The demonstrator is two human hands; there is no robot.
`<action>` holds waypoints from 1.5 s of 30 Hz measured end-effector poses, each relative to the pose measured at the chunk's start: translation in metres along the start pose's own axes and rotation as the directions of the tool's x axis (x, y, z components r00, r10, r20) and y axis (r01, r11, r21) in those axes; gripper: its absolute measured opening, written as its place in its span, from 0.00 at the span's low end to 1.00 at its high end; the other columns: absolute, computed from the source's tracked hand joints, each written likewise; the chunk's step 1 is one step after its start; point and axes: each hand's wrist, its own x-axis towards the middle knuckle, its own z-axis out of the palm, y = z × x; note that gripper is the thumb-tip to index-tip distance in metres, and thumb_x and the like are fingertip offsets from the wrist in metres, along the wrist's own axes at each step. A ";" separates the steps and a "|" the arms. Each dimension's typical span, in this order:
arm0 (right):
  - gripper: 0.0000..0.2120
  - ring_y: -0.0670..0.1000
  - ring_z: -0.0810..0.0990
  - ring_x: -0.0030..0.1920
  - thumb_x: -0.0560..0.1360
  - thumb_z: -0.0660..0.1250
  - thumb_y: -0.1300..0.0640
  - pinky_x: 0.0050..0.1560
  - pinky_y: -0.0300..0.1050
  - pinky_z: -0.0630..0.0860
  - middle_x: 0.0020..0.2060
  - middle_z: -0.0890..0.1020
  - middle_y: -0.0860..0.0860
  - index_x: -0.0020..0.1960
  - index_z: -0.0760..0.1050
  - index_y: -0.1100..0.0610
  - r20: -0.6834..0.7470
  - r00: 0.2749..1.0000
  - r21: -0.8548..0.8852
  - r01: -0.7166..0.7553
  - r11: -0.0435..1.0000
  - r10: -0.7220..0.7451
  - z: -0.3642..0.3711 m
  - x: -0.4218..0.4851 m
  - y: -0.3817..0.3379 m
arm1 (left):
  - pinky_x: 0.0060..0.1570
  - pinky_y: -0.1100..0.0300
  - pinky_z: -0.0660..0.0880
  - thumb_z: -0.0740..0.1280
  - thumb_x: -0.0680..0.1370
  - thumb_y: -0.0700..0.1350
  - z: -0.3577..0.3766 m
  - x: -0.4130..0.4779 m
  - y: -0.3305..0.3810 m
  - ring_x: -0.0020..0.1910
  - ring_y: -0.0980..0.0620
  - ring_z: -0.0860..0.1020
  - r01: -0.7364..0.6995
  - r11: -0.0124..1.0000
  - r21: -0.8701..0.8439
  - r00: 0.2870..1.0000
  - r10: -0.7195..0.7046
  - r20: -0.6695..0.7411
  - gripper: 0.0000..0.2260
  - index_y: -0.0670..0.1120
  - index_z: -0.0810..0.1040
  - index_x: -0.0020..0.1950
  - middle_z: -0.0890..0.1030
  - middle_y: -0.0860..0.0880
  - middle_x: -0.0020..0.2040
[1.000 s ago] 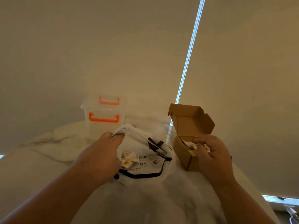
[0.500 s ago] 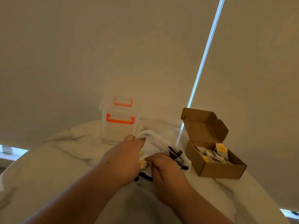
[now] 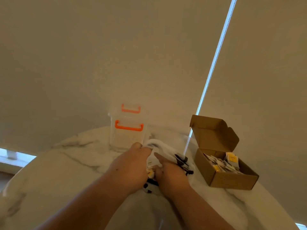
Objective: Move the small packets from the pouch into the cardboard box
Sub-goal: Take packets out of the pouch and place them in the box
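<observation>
A white pouch (image 3: 163, 147) with black trim lies on the marble table between my hands. My left hand (image 3: 132, 166) grips the pouch's upper edge and holds it up. My right hand (image 3: 169, 171) reaches into the pouch mouth, its fingers curled around small white and yellow packets (image 3: 150, 172); the grasp itself is partly hidden. To the right stands the open cardboard box (image 3: 232, 179), lid flap up, with several small packets (image 3: 223, 162) inside.
A clear plastic container (image 3: 128, 130) with orange handles stands behind the pouch at the table's back edge. A white bead chain (image 3: 214, 58) hangs down between pouch and box. The round marble table (image 3: 66, 163) curves away on both sides.
My right hand left the cardboard box, moved left and went into the pouch. My left hand kept hold of the pouch edge. The camera view shifted, so everything sits further right.
</observation>
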 end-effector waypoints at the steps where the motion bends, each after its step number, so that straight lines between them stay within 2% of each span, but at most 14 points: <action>1: 0.20 0.50 0.72 0.68 0.83 0.55 0.55 0.67 0.40 0.66 0.70 0.73 0.49 0.75 0.64 0.49 -0.003 1.000 0.015 -0.005 1.000 0.005 0.003 0.002 0.003 | 0.41 0.51 0.78 0.64 0.72 0.40 0.001 0.001 0.000 0.39 0.52 0.74 -0.003 1.000 -0.001 1.000 0.003 0.005 0.16 0.54 0.70 0.56 0.65 0.55 0.48; 4: 0.21 0.46 0.72 0.67 0.82 0.57 0.54 0.66 0.36 0.65 0.70 0.74 0.46 0.74 0.67 0.44 -0.022 1.000 0.090 -0.017 0.996 0.019 0.012 0.006 0.009 | 0.42 0.50 0.78 0.63 0.72 0.40 0.002 0.003 0.000 0.39 0.51 0.74 -0.013 1.000 -0.002 1.000 0.013 0.017 0.13 0.53 0.69 0.54 0.66 0.54 0.49; 8: 0.19 0.46 0.74 0.66 0.81 0.58 0.52 0.66 0.39 0.68 0.67 0.76 0.45 0.71 0.71 0.43 -0.036 0.999 0.102 -0.030 0.994 0.034 0.018 0.008 0.011 | 0.43 0.49 0.78 0.64 0.72 0.40 0.004 0.002 0.001 0.40 0.50 0.75 -0.015 1.000 -0.001 1.000 0.015 0.021 0.15 0.54 0.68 0.55 0.66 0.53 0.50; 11: 0.16 0.46 0.77 0.59 0.79 0.58 0.49 0.59 0.40 0.73 0.60 0.80 0.42 0.64 0.77 0.43 -0.063 0.997 0.081 -0.034 0.996 0.039 0.021 0.011 0.012 | 0.42 0.48 0.79 0.64 0.71 0.40 0.004 0.001 0.002 0.41 0.50 0.75 -0.019 1.000 0.013 1.000 0.019 0.023 0.16 0.54 0.68 0.56 0.66 0.53 0.50; 14: 0.13 0.45 0.79 0.52 0.79 0.60 0.49 0.52 0.39 0.74 0.55 0.81 0.41 0.60 0.79 0.43 -0.081 0.995 0.099 -0.055 0.994 0.063 0.020 0.010 0.011 | 0.42 0.49 0.79 0.64 0.72 0.39 0.004 0.000 0.002 0.40 0.50 0.75 -0.016 0.999 0.027 1.000 0.016 0.022 0.17 0.54 0.68 0.57 0.67 0.53 0.51; 19: 0.11 0.45 0.80 0.45 0.79 0.59 0.49 0.49 0.45 0.78 0.46 0.83 0.44 0.54 0.79 0.44 -0.099 0.988 0.158 -0.101 0.982 0.118 0.015 0.005 0.010 | 0.42 0.50 0.79 0.63 0.72 0.39 0.005 -0.001 0.004 0.39 0.51 0.75 -0.011 0.999 0.041 1.000 0.011 0.018 0.15 0.53 0.69 0.56 0.66 0.53 0.51; 22: 0.10 0.45 0.80 0.44 0.80 0.59 0.48 0.46 0.43 0.77 0.45 0.83 0.44 0.54 0.78 0.43 -0.136 0.985 0.158 -0.083 0.984 0.105 0.013 0.001 0.009 | 0.42 0.51 0.78 0.63 0.73 0.39 0.004 -0.001 0.004 0.39 0.51 0.74 0.004 0.999 0.038 1.000 -0.004 -0.001 0.15 0.53 0.69 0.56 0.66 0.53 0.51; 26: 0.09 0.39 0.77 0.44 0.79 0.61 0.47 0.43 0.31 0.72 0.45 0.80 0.39 0.53 0.79 0.43 -0.186 0.982 0.176 -0.005 0.984 0.038 0.012 -0.008 0.007 | 0.40 0.53 0.78 0.64 0.74 0.42 0.002 -0.001 0.004 0.38 0.52 0.74 0.005 1.000 0.004 1.000 -0.005 -0.009 0.20 0.54 0.66 0.64 0.65 0.54 0.51; 29: 0.08 0.39 0.78 0.44 0.80 0.63 0.49 0.48 0.33 0.75 0.45 0.80 0.39 0.54 0.80 0.44 -0.194 0.981 0.173 0.017 0.985 0.017 0.004 -0.016 0.006 | 0.42 0.53 0.78 0.64 0.74 0.42 0.003 -0.001 0.005 0.39 0.52 0.74 -0.002 1.000 -0.009 1.000 0.002 -0.020 0.25 0.56 0.62 0.69 0.65 0.54 0.52; 33: 0.09 0.37 0.74 0.45 0.80 0.63 0.54 0.47 0.24 0.68 0.46 0.78 0.39 0.54 0.81 0.46 -0.217 0.967 0.088 0.159 0.983 -0.137 -0.018 -0.030 0.002 | 0.42 0.55 0.78 0.64 0.73 0.40 0.002 0.001 0.004 0.40 0.53 0.74 0.010 0.999 -0.032 0.999 -0.011 -0.039 0.31 0.59 0.58 0.72 0.65 0.55 0.52; 36: 0.09 0.33 0.72 0.47 0.78 0.64 0.54 0.47 0.24 0.67 0.44 0.77 0.38 0.51 0.81 0.44 -0.234 0.937 0.035 0.274 0.961 -0.259 -0.025 -0.051 0.008 | 0.41 0.58 0.76 0.64 0.74 0.41 0.000 0.000 0.004 0.40 0.54 0.74 0.027 0.999 -0.030 0.998 -0.029 -0.050 0.31 0.58 0.57 0.73 0.66 0.55 0.52; 39: 0.07 0.36 0.76 0.49 0.75 0.67 0.55 0.47 0.28 0.73 0.43 0.80 0.37 0.48 0.82 0.46 -0.315 0.898 0.072 0.346 0.936 -0.307 -0.037 -0.066 0.020 | 0.45 0.59 0.77 0.62 0.75 0.41 0.001 0.000 0.005 0.43 0.54 0.74 0.035 0.999 -0.011 0.998 -0.036 -0.060 0.30 0.58 0.56 0.74 0.67 0.55 0.54; 43: 0.11 0.40 0.81 0.49 0.72 0.73 0.64 0.45 0.28 0.76 0.44 0.82 0.38 0.47 0.83 0.48 -0.576 0.785 0.185 0.396 0.900 -0.227 -0.065 -0.075 0.032 | 0.42 0.62 0.76 0.63 0.75 0.41 0.001 0.001 0.003 0.42 0.57 0.74 0.047 0.999 -0.009 0.998 -0.048 -0.041 0.31 0.58 0.55 0.75 0.66 0.56 0.53; 45: 0.12 0.45 0.82 0.47 0.71 0.73 0.66 0.43 0.32 0.78 0.43 0.83 0.40 0.46 0.83 0.49 -0.666 0.727 0.214 0.400 0.891 -0.166 -0.078 -0.075 0.041 | 0.43 0.62 0.77 0.63 0.76 0.41 0.001 0.001 0.003 0.42 0.57 0.74 0.061 0.998 -0.004 0.997 -0.061 -0.037 0.32 0.57 0.55 0.76 0.66 0.56 0.53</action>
